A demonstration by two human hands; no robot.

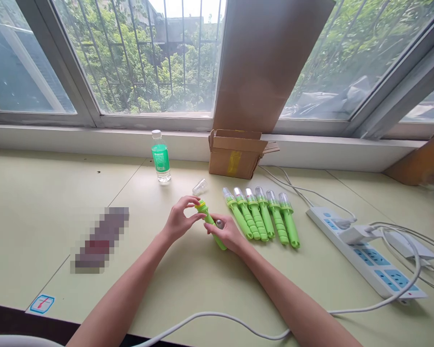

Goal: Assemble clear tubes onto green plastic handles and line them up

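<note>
A green handheld light (211, 221) without its clear cap is held at a slant between my hands. My left hand (179, 219) pinches its yellow-ringed top with thumb and fingertips. My right hand (229, 233) is wrapped around the lower body. A small silver round-ended piece (220, 224), possibly a battery, shows between the fingers of that same hand; most of it is hidden. Just beyond the light, a clear plastic cap (199, 186) lies on its side. Several matching green lights (255, 217) with clear caps fitted lie in a row to the right of my hands.
A water bottle (161, 159) and an open cardboard box (235, 156) stand at the back of the table (173, 294). To the right lies a white power strip (365, 255) with plugs and cables. A white cord (217, 314) crosses the front. A blurred-out object (101, 241) lies left.
</note>
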